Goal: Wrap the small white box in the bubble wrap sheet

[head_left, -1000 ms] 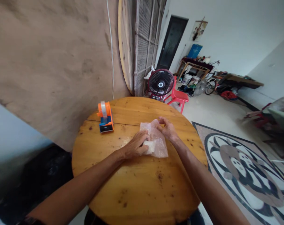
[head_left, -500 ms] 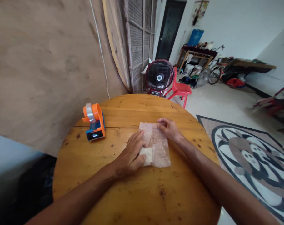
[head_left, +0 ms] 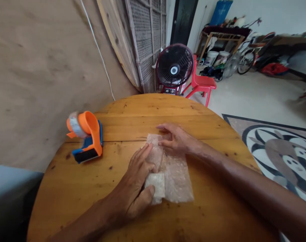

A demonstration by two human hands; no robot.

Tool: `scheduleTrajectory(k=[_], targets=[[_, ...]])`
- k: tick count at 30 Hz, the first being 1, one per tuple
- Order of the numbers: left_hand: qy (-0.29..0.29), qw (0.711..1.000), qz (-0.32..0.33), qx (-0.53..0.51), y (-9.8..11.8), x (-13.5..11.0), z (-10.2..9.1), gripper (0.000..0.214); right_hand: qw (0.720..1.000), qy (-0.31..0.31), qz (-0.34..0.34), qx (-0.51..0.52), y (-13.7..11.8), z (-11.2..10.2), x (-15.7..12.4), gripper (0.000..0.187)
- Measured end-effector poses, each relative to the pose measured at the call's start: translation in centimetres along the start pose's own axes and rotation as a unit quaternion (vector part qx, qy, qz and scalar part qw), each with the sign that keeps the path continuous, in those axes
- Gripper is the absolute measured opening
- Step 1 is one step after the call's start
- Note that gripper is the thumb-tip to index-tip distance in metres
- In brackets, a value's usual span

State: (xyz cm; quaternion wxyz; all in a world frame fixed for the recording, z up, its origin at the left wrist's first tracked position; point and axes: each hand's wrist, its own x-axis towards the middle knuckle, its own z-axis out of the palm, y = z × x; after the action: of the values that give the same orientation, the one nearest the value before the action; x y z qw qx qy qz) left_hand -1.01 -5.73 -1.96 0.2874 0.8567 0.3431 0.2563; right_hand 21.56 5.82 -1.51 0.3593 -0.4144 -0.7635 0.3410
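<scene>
A sheet of clear bubble wrap (head_left: 176,179) lies on the round wooden table, its left part folded over. Near its lower left sits a small pale square block or packet (head_left: 156,185); its contents are unclear. My left hand (head_left: 140,176) rests over the left edge of the wrap, long fingers stretched out flat and the thumb on the pale packet. At the far end of the wrap is my right hand (head_left: 174,137), fingers apart and extended leftward. Its lower fingertip is at the folded part; whether it presses on the plastic I cannot tell.
An orange and blue tape dispenser (head_left: 88,136) with a roll of clear tape stands on the table (head_left: 104,191) at the left. Beyond the far edge are a fan (head_left: 174,67) and a red plastic chair (head_left: 204,82). A brown board wall (head_left: 46,67) borders the left side.
My right hand has shifted left across the far end of the bubble wrap. The left hand stays on the wrap and packet. The view has moved closer and tilted down.
</scene>
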Motion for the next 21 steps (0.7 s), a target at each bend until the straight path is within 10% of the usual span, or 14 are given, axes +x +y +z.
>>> scheduleTrajectory(k=[9,15,21], targets=[[-0.024,1.000,-0.010,0.000,0.3,0.4,-0.6,0.027,0.995,-0.016,0.036,0.093,-1.0,-0.3,-0.3,0.064],[-0.034,0.999,-0.021,-0.003,0.2,0.2,-0.6,0.028,0.988,-0.059,0.058,0.134,-0.6,-1.5,-0.7,0.028],[-0.006,1.000,0.005,-0.003,0.2,0.3,-0.3,0.025,0.997,-0.030,-0.030,-0.057,0.2,-1.0,-0.7,0.036]])
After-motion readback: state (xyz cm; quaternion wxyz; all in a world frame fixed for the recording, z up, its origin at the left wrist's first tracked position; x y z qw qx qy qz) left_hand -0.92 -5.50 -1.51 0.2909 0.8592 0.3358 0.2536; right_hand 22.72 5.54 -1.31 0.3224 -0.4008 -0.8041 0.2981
